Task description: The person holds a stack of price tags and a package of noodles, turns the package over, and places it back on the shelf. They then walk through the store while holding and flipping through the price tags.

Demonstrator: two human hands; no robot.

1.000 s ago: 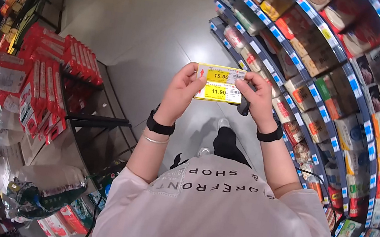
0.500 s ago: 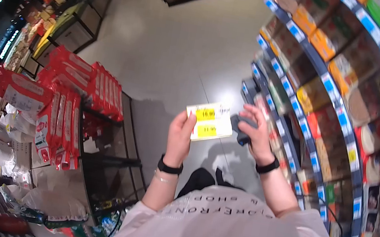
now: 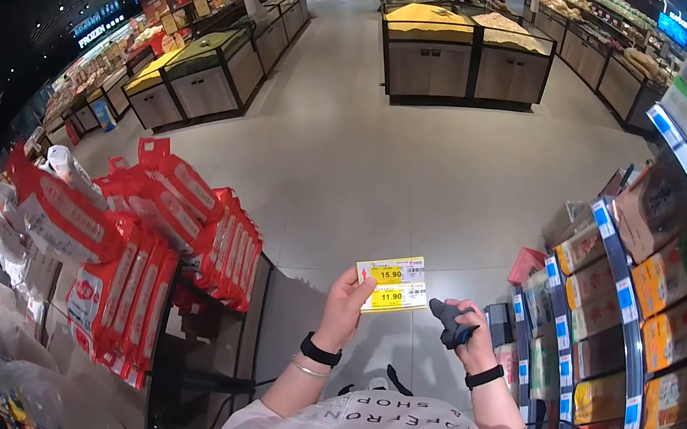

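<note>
Yellow-and-white price labels [image 3: 391,286], printed 15.90 and 11.90, are pinched at their left edge between the thumb and fingers of my left hand [image 3: 339,312]. The printed side faces up toward me. Just to the right, my right hand [image 3: 478,344] is wrapped round a dark handheld scanner [image 3: 450,325]. The scanner's front end points toward the labels, with a small gap between them. Part of its grip is hidden by my fingers.
At left, red rice-type bags [image 3: 116,295] are stacked on a dark rack [image 3: 250,335]. Shelves with blue-and-white price strips [image 3: 623,307] and packaged goods curve along the right. Ahead, across the grey floor [image 3: 370,164], stands a wooden bin [image 3: 427,69] of yellow grain.
My view has tilted up, bringing more of the store into sight. The labels and scanner now appear lower and farther right in view; both hands keep their holds.
</note>
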